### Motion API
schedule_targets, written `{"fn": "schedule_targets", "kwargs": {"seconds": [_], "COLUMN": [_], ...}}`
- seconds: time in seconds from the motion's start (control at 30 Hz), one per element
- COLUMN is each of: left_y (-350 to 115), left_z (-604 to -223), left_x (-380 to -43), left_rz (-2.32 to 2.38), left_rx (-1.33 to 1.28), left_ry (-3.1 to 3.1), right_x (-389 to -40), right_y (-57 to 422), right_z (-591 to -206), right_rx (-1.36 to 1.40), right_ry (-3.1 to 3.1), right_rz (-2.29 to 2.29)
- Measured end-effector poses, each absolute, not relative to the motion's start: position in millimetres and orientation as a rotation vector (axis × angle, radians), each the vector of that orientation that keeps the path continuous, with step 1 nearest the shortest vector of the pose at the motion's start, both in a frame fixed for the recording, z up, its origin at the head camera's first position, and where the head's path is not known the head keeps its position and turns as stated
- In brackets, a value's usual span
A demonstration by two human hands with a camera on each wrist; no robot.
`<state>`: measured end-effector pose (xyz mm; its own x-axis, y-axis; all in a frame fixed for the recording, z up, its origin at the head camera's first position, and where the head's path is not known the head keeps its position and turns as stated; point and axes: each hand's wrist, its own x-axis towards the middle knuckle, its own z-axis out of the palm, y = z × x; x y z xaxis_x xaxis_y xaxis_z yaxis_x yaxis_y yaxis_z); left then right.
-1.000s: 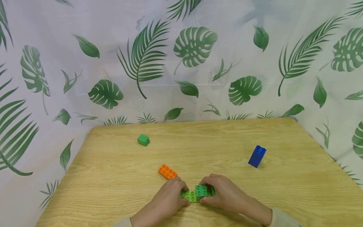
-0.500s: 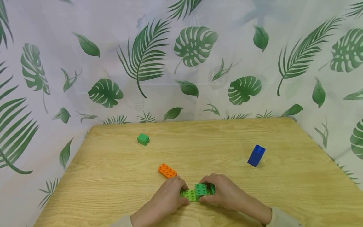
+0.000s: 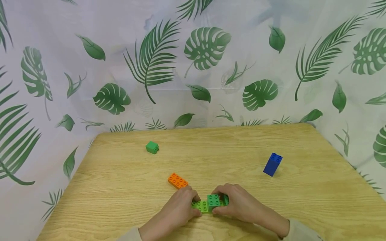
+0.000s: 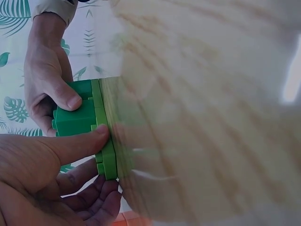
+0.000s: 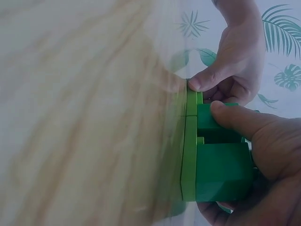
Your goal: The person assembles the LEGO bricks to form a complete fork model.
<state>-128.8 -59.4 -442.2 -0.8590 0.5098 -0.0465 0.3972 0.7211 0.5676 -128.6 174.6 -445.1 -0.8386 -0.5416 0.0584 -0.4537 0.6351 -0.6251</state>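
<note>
Two lime-green flat building bricks (image 5: 189,160) lie end to end on the table. On top stand two darker green building bricks with a gap between them: one green brick (image 3: 213,202) in plain sight, the other (image 5: 223,172) mostly covered by the right hand in the head view. My left hand (image 3: 179,206) pinches the left end of the lime bricks between thumb and fingers. From the other side, my right hand (image 3: 236,202) grips the left green brick, its thumb (image 5: 230,113) on the near face. In the left wrist view, both hands meet around the bricks.
An orange brick (image 3: 178,181) lies just beyond the left hand. Farther back on the left is a green brick (image 3: 152,147) on its side. A tall blue brick (image 3: 272,164) stands at the right. Behind the wooden table (image 3: 211,150) hangs a leaf-patterned curtain (image 3: 223,107).
</note>
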Motion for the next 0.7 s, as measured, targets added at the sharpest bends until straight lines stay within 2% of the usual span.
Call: {"fn": "schedule_targets", "kwargs": {"seconds": [0.7], "left_y": [-58.5], "left_z": [-440.5], "left_x": [-130.1], "left_rz": [0.824], "left_rx": [0.691], "left_ry": [2.714], "right_x": [-123.0], "right_y": [216.3], "right_z": [-430.0], "right_rx": [-0.753], "right_ry": [2.637], "right_rz": [-1.114]}}
